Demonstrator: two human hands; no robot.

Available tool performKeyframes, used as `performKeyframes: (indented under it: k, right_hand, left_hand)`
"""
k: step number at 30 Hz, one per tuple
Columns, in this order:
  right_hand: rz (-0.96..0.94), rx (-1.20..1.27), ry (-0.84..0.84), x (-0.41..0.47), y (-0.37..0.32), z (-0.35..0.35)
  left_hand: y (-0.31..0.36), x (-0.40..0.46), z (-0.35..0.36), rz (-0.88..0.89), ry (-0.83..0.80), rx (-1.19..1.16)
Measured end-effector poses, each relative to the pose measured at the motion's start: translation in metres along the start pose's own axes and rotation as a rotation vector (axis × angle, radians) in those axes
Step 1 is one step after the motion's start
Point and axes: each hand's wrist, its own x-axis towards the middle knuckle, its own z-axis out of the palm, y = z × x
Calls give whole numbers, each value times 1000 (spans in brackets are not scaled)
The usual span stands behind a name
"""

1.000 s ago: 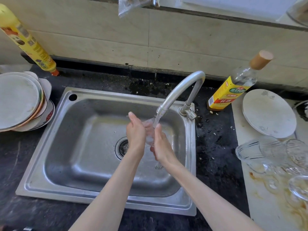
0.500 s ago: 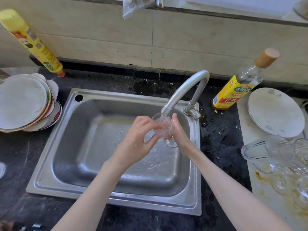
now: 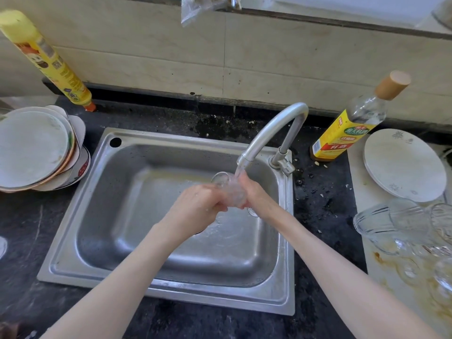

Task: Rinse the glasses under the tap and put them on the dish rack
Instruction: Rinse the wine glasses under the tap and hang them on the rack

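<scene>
Setting: dark desk (image 3: 171,121), steel sink (image 3: 137,206) at its centre.
Glass (image 3: 231,189): tilted under the tap (image 3: 271,129) stream, over the sink's right half.
Hands: left hand (image 3: 195,206) and right hand (image 3: 254,194) both clasp the glass.
Risk: wet glass may slip, or knock the spout.
Finished glasses (image 3: 401,223): desk's right edge.

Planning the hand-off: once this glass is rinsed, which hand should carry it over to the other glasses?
Probably the right hand. It already grips the clear stemmed glass on the side nearer the rinsed clear glasses lying on the right; the left hand would have to cross over.
</scene>
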Motion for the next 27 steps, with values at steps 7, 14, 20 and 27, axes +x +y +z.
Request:
performKeyframes:
  k: [7, 14, 20, 27]
  right_hand:
    - [-6, 52, 103, -5, -5, 3]
    - [47, 190, -44, -9, 2, 5]
    - [46, 224, -47, -7, 7, 9]
    - [53, 214, -47, -10, 4, 4]
  left_hand:
    - [14, 4, -1, -102, 24, -404]
    - [5, 18, -16, -127, -200, -182]
    - [6, 16, -12, -96, -252, -343]
    - [8, 26, -18, -193, -143, -116]
